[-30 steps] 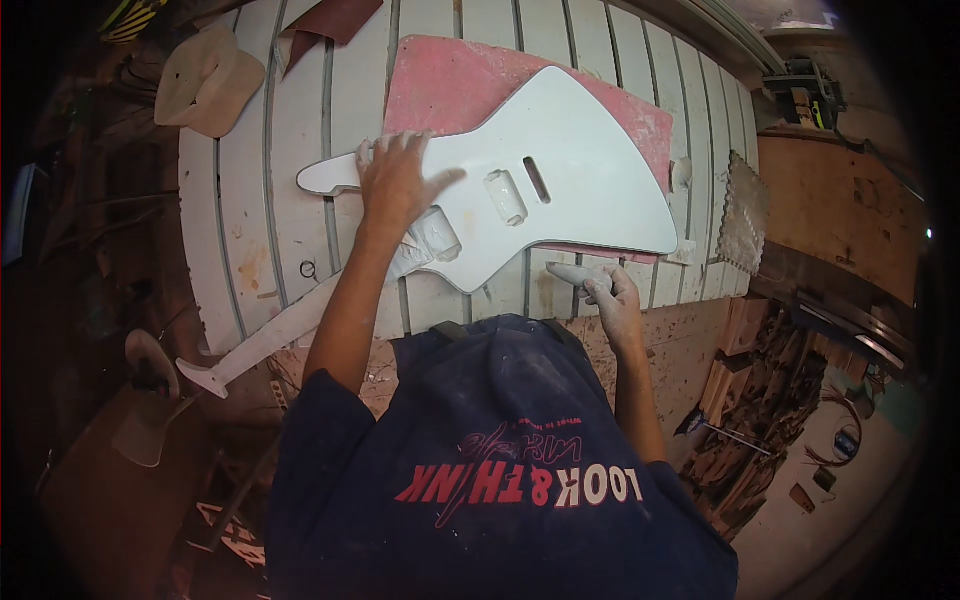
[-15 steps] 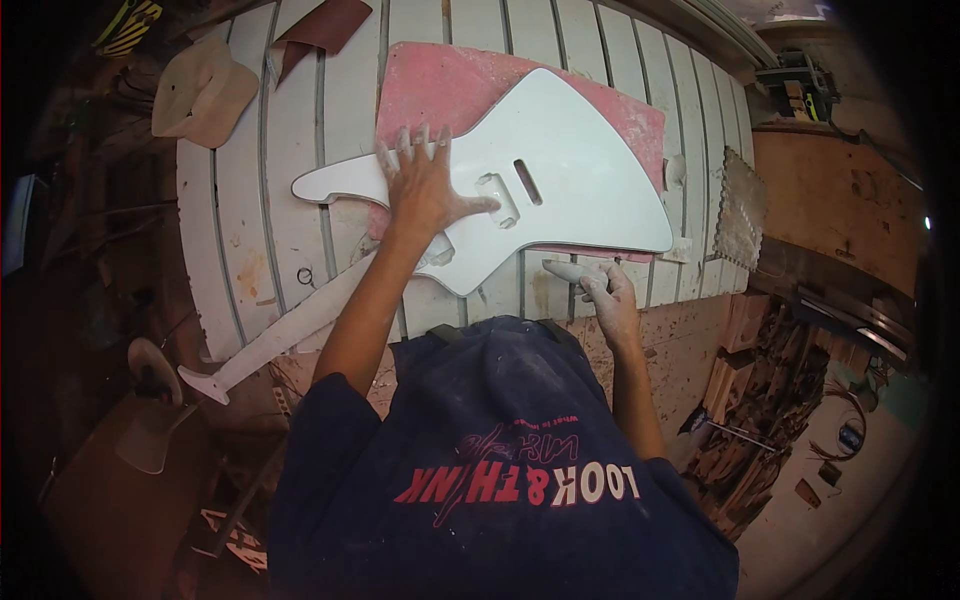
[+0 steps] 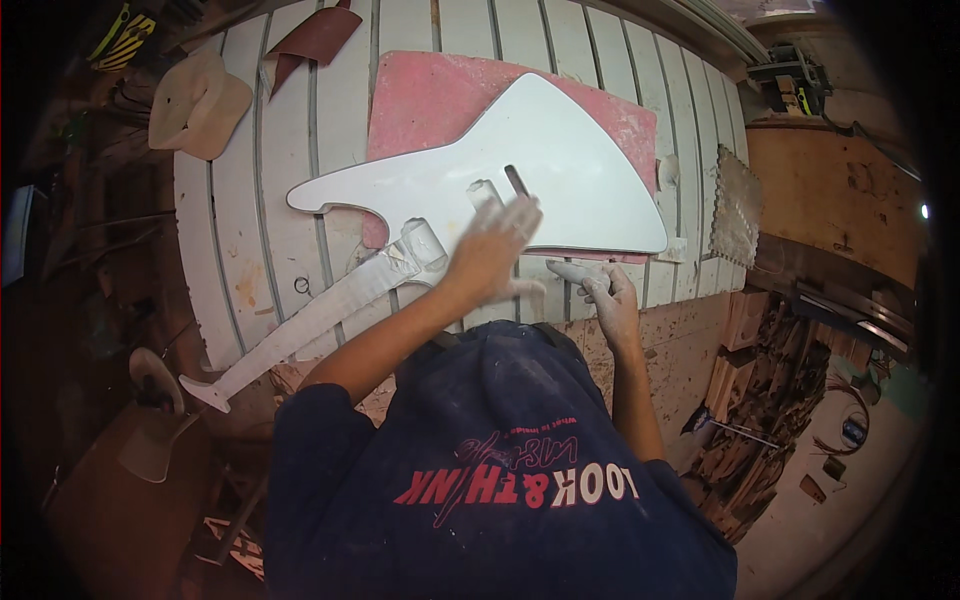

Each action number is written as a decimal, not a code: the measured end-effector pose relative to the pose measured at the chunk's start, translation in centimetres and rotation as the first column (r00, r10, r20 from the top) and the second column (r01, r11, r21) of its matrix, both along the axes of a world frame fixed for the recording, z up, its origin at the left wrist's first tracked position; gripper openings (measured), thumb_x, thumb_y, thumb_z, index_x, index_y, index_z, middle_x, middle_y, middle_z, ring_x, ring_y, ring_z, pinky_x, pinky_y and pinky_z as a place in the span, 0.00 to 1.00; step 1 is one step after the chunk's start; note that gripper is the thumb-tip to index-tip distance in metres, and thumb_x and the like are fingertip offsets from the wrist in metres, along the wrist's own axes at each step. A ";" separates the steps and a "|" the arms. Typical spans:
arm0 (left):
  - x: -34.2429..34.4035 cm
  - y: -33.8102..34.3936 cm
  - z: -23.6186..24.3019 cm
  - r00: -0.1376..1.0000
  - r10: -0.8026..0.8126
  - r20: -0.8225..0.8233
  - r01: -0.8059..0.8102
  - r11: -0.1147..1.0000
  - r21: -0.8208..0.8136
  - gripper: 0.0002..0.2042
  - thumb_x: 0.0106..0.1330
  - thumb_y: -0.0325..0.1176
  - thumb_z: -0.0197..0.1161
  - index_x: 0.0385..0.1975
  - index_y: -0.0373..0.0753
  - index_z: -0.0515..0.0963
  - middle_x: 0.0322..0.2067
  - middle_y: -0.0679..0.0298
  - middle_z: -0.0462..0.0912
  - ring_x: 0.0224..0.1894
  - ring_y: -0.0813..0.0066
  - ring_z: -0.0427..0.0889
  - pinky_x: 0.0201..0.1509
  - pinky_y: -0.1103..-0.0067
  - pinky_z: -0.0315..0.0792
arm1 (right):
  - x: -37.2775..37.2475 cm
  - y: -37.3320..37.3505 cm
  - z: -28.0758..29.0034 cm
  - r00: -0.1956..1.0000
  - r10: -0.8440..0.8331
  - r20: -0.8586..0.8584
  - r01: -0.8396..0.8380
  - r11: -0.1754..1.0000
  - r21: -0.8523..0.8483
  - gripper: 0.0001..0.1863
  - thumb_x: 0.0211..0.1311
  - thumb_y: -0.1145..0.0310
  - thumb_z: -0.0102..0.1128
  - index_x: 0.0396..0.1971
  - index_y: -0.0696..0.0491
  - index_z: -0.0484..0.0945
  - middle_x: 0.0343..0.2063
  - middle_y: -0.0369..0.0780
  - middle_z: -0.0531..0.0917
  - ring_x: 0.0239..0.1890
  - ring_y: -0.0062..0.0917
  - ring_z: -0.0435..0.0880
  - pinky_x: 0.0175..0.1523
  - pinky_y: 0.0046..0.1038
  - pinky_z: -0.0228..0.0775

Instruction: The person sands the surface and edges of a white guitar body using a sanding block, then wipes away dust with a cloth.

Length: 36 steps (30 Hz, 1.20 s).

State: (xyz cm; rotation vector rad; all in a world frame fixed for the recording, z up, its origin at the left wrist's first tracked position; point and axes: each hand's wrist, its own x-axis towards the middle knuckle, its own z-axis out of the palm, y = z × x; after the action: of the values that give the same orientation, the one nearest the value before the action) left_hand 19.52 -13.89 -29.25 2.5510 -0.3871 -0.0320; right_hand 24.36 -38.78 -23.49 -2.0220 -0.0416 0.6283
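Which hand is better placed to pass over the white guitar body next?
Probably the left hand: it is over the white guitar body, open and seemingly empty. The right hand holds a pointed grey piece, beside the body's near edge.

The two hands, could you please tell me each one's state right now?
Left hand: open, over the white guitar body.
Right hand: closed on a pale tapered piece.
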 end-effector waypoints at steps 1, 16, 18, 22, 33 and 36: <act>0.9 0.8 0.5 0.994 0.103 -0.047 -0.099 0.991 0.089 0.56 0.60 0.76 0.55 0.75 0.31 0.57 0.77 0.50 0.56 0.80 0.55 0.49 0.82 0.58 0.43 | -0.1 -0.4 -0.3 1.000 -0.006 0.001 0.006 1.000 0.000 0.10 0.70 0.73 0.59 0.47 0.60 0.78 0.37 0.38 0.84 0.36 0.20 0.84 0.40 0.23 0.74; 11.1 0.2 -1.1 0.955 0.276 0.106 -0.288 0.948 0.132 0.46 0.67 0.69 0.54 0.76 0.39 0.58 0.77 0.53 0.56 0.81 0.56 0.48 0.82 0.54 0.39 | -0.3 -1.1 0.0 0.999 -0.053 0.003 0.053 0.996 -0.068 0.12 0.69 0.74 0.60 0.49 0.62 0.77 0.36 0.39 0.85 0.37 0.19 0.84 0.42 0.24 0.75; 10.3 -0.4 -1.2 0.987 0.138 0.088 -0.142 0.989 0.047 0.45 0.67 0.68 0.55 0.75 0.39 0.61 0.78 0.57 0.56 0.81 0.61 0.48 0.82 0.57 0.40 | -0.6 -0.7 -0.8 0.998 0.004 0.065 0.000 0.998 -0.067 0.11 0.69 0.74 0.60 0.47 0.60 0.76 0.37 0.39 0.85 0.35 0.20 0.84 0.40 0.23 0.74; 7.9 4.8 -2.1 0.937 0.328 0.118 -0.336 0.940 0.058 0.45 0.67 0.68 0.55 0.74 0.38 0.62 0.78 0.55 0.56 0.80 0.58 0.50 0.82 0.55 0.41 | -0.6 0.2 -0.4 0.998 0.000 0.064 0.004 0.998 -0.066 0.11 0.68 0.74 0.61 0.47 0.63 0.78 0.36 0.39 0.84 0.39 0.20 0.82 0.46 0.24 0.74; -2.7 21.5 -3.5 0.663 0.745 0.076 -0.700 0.580 0.415 0.48 0.64 0.71 0.56 0.74 0.38 0.62 0.75 0.47 0.59 0.79 0.49 0.50 0.81 0.52 0.38 | -0.5 -0.9 -2.1 0.994 0.055 0.090 -0.046 0.994 -0.098 0.12 0.69 0.74 0.60 0.49 0.61 0.77 0.37 0.39 0.84 0.37 0.21 0.84 0.41 0.24 0.75; -3.2 19.4 -0.9 0.721 0.689 -0.073 -0.607 0.679 0.414 0.54 0.56 0.74 0.62 0.75 0.38 0.61 0.76 0.47 0.57 0.80 0.49 0.49 0.81 0.51 0.35 | -0.5 -1.2 -2.4 0.991 0.059 0.117 -0.047 0.994 -0.098 0.11 0.69 0.74 0.60 0.48 0.61 0.77 0.37 0.40 0.84 0.37 0.20 0.84 0.41 0.24 0.75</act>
State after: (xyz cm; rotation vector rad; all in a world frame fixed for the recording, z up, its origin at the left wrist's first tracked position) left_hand 16.28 5.55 -30.16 2.8554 0.7122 -0.1341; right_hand 23.83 -39.95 -25.85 -2.1557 -0.1396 0.5506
